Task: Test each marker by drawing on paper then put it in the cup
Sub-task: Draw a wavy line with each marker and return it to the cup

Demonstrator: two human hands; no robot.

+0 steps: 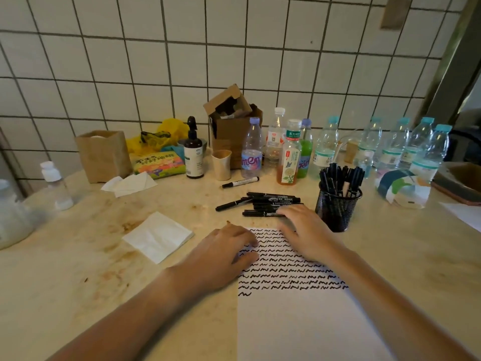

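Note:
A white sheet of paper [299, 316] lies on the counter, its upper half covered with rows of black squiggles. My left hand [223, 254] rests flat on the paper's left edge. My right hand [304, 230] reaches over the top of the sheet, its fingertips touching the nearest marker in a pile of black markers [270, 203]. One white marker [240, 182] lies apart, farther back. A black mesh cup [337, 207] stands right of the pile and holds several black markers.
A folded white napkin [158, 237] lies left of the paper. Along the tiled wall stand several plastic bottles [325, 147], a pump bottle [194, 155], a paper cup [221, 164], a cardboard box [231, 126] and a paper bag [104, 155]. A tape roll [400, 187] sits at right.

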